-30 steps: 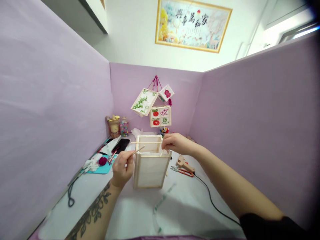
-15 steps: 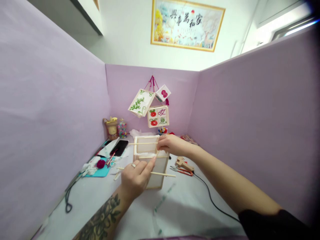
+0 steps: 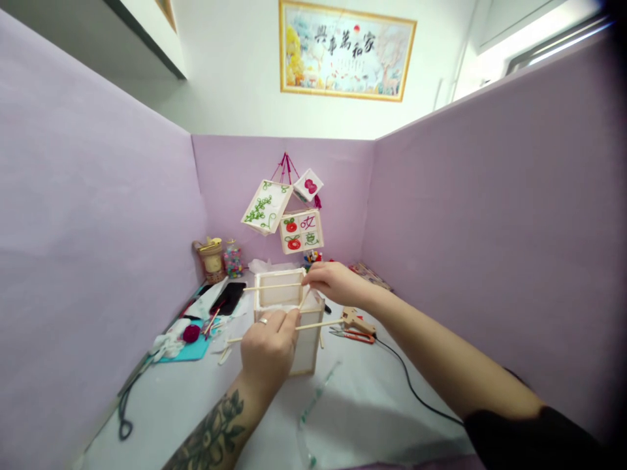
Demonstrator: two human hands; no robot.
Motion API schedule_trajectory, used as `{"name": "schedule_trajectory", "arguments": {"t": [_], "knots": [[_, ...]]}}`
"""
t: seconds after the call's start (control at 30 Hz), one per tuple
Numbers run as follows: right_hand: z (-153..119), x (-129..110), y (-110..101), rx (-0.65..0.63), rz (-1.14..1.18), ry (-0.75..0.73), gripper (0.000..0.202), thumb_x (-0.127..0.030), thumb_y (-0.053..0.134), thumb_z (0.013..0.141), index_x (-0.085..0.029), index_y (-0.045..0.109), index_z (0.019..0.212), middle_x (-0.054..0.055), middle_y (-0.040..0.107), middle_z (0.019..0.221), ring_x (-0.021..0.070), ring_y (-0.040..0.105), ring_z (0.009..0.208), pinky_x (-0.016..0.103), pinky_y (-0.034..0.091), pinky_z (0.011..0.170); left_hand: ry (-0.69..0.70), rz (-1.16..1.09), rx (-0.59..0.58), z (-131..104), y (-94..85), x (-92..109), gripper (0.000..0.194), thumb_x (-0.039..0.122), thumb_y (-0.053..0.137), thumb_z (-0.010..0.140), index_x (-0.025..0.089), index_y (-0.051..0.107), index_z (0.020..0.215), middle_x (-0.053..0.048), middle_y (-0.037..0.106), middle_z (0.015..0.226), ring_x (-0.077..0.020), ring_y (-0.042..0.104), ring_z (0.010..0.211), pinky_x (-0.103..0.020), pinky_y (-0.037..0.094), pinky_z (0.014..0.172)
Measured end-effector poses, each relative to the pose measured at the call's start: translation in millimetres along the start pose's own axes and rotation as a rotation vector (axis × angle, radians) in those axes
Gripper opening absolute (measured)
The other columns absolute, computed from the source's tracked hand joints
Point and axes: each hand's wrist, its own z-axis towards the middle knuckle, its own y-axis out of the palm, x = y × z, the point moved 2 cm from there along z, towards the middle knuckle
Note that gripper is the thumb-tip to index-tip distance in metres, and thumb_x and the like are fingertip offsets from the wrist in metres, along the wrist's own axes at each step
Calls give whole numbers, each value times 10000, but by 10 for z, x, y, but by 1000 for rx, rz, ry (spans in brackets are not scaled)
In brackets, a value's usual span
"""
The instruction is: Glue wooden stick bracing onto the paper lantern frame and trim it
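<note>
A box-shaped frame of pale wooden sticks with white panels (image 3: 306,352) stands on the table in front of me. My left hand (image 3: 269,339) is closed at its front, gripping a thin wooden stick (image 3: 318,324) that pokes out on both sides of the fist. At the frame's upper right corner, my right hand (image 3: 333,282) pinches with fingertips pointing left. A second stick (image 3: 272,287) runs across the frame's top to those fingertips. Between the two hands a short slanted stick (image 3: 304,299) is partly hidden by fingers.
Right of the frame lie a glue gun (image 3: 357,321) with a black cable and orange-handled snips (image 3: 360,336). On the left are a phone (image 3: 228,298), a dark red yarn ball (image 3: 191,333) and a blue board (image 3: 189,351). Decorated lantern boxes (image 3: 301,232) hang at the back.
The stick in my left hand has swung, its right end now higher and its left end lower. Both hands stay at the frame, and the whole view has shifted slightly.
</note>
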Motion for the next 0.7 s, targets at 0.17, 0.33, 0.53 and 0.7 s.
{"name": "schedule_trajectory", "arguments": {"t": [0.17, 0.33, 0.53, 0.7], "knots": [[-375, 19, -62, 342, 47, 262, 211, -110, 504, 858, -197, 694, 880, 51, 713, 888, 174, 646, 819, 289, 490, 771, 4, -16, -5, 13, -8, 9, 129, 224, 559, 914, 183, 679, 891, -17, 641, 638, -153, 588, 604, -284, 355, 540], [-616, -88, 227, 284, 177, 274, 218, -192, 520, 886, -195, 697, 1013, 84, 684, 966, 180, 630, 831, 275, 496, 683, 15, -3, -16, 52, -22, -4, 143, 221, 537, 924, 184, 668, 880, -21, 637, 636, -158, 601, 629, -282, 378, 553], [-608, -98, 366, 218, 208, 263, 294, -211, 466, 929, -215, 632, 1171, 107, 643, 1142, 207, 603, 1013, 340, 500, 839, 29, 16, -47, 82, -18, -12, 159, 221, 530, 922, 193, 664, 842, -16, 622, 620, -150, 597, 621, -275, 382, 549], [-581, -108, 272, 123, 176, 154, 309, -124, 446, 901, -200, 605, 1155, 108, 638, 1123, 200, 590, 1024, 346, 481, 888, 13, 17, -38, 104, -24, -4, 189, 234, 520, 926, 197, 666, 812, -10, 617, 609, -148, 575, 595, -285, 346, 536]]}}
